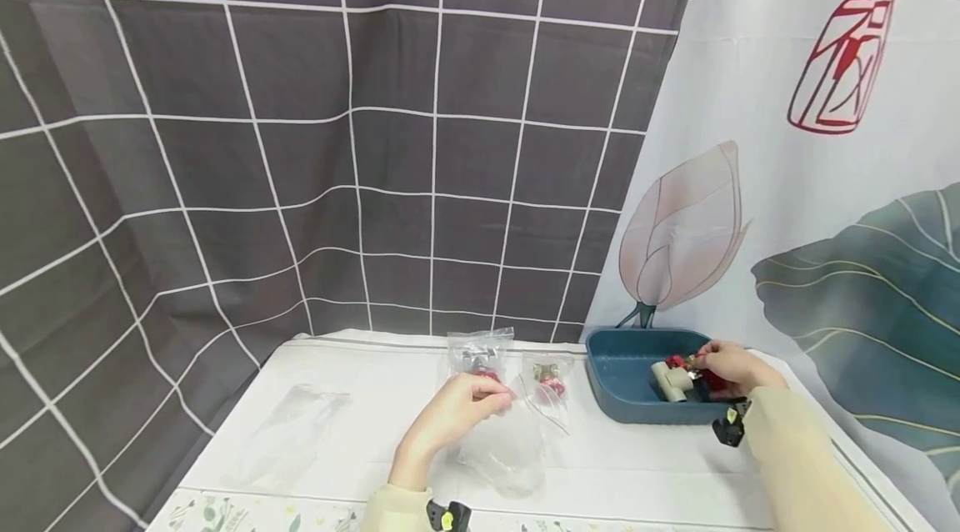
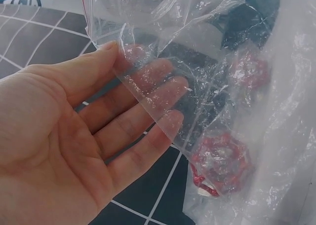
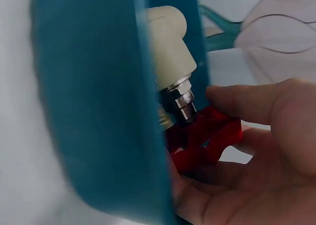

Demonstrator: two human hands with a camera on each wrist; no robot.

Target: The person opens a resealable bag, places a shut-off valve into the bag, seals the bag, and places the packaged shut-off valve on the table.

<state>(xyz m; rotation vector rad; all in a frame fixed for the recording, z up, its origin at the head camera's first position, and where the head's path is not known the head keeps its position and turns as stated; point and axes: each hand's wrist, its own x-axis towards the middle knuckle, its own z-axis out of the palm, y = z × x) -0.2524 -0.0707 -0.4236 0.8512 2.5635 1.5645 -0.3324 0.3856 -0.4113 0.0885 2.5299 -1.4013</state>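
Along the front edge of the white worktop (image 1: 360, 449) runs a printed floral strip (image 1: 232, 515). Just beyond it, the left hand (image 1: 457, 411) pinches one edge of a clear bag (image 1: 506, 453) between thumb and forefinger; the other fingers (image 2: 126, 126) lie spread behind the film. The bag's thin plastic is creased and glossy. Well to the left, a flat bag (image 1: 292, 428), also see-through, lies wrinkled on the worktop.

Past the left hand, two filled bags lie side by side: the first bag (image 1: 480, 342) partly hidden by the hand, the second bag (image 1: 542, 369) just right of it, each showing red inside.

Farther right, the right hand (image 1: 735, 365) reaches over the right end of a blue bin (image 1: 637, 413) with rounded corners. Its thumb and fingers grip a scalloped, glossy red handwheel (image 3: 224, 136) inside. Close by lies a smooth cream fitting (image 1: 675, 382) with a shiny metal stem (image 3: 183, 104); whether the stem joins the handwheel I cannot tell. The bin's wall rises close beside those fingers, while its left half leaves more room.

Behind hangs a grey gridded curtain (image 1: 390, 148).
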